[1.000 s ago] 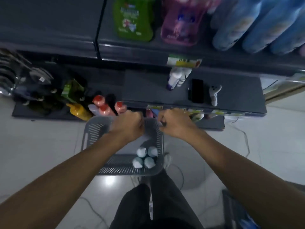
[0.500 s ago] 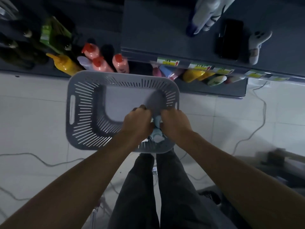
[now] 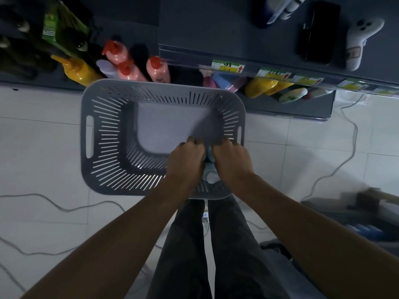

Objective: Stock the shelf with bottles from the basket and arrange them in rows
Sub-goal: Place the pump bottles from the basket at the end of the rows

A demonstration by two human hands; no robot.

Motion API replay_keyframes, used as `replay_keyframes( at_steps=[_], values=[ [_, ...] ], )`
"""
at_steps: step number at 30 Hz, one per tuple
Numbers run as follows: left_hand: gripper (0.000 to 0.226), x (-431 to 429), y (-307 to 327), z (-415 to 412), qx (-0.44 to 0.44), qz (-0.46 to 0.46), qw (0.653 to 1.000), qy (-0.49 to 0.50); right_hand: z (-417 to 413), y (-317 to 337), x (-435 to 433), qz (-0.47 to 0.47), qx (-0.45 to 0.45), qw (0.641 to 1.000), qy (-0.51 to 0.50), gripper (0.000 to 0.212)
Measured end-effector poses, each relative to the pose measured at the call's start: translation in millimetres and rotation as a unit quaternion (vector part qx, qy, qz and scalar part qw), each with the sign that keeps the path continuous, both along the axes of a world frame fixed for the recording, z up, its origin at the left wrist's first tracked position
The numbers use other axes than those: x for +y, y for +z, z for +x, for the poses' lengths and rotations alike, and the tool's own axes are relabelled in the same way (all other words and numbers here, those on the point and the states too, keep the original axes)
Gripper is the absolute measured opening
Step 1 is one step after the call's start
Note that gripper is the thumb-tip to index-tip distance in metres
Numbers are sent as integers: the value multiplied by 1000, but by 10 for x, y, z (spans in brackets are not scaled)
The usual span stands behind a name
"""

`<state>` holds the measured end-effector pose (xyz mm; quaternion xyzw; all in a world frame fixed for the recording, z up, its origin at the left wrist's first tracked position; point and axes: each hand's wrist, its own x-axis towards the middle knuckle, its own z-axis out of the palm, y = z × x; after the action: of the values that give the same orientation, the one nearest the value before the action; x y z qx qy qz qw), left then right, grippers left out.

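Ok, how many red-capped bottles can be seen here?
3 red-capped bottles on the low shelf beyond the basket: one left, one middle, one right. More may be hidden.

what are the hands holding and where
Left hand and right hand curl over the bottles in the basket, seemingly round their tops; exact grip hidden.

Grey slotted basket [image 3: 101,126] mid-frame below dark shelf [image 3: 216,29], pale blue white-capped bottles [image 3: 212,177] upright in its lower-right corner.
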<state>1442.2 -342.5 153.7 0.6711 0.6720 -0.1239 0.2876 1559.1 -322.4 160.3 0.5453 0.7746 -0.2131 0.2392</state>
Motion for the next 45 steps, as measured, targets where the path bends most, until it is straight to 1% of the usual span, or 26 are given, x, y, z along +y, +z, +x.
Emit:
replay_keyframes(
  at_steps=[7, 12, 15, 20, 23, 25, 29, 33, 41, 45],
  values=[
    [22, 37, 50, -43, 12, 13, 1000, 7, 0, 14, -10, 33, 15, 999, -23, 10],
    [24, 131, 316, -127, 43, 35, 998, 5, -16, 199, 52, 60, 27, 997, -43, 7],
    [25, 240, 537, -182, 55, 47, 997, -4, -13, 426, 139, 76, 45, 995, -54, 10],
    [36, 442, 1078, -238, 33, 57, 998, -16, -10, 975, 325, 97, 71, 992, -46, 23],
    [36, 553, 1482, -236, 28, 74, 997, -28, 46, 1353, 456, 100, 83, 990, -62, 32],
    [35, 624, 1768, -208, 23, 89, 995, -40, 122, 1615, 546, 105, 90, 988, -64, 34],
    [41, 763, 2326, -96, 23, 105, 993, -57, 312, 2154, 673, 133, 132, 978, -87, 28],
    [44, 882, 2835, 33, -1, 135, 988, -79, 554, 2690, 722, 177, 171, 964, -99, 19],
    [44, 1061, 3759, 368, -40, 213, 967, -132, 1080, 3672, 780, 246, 178, 948, -100, 23],
    [43, 1087, 4135, 585, -47, 263, 950, -165, 1290, 4077, 759, 286, 159, 940, -99, 22]
  ],
)
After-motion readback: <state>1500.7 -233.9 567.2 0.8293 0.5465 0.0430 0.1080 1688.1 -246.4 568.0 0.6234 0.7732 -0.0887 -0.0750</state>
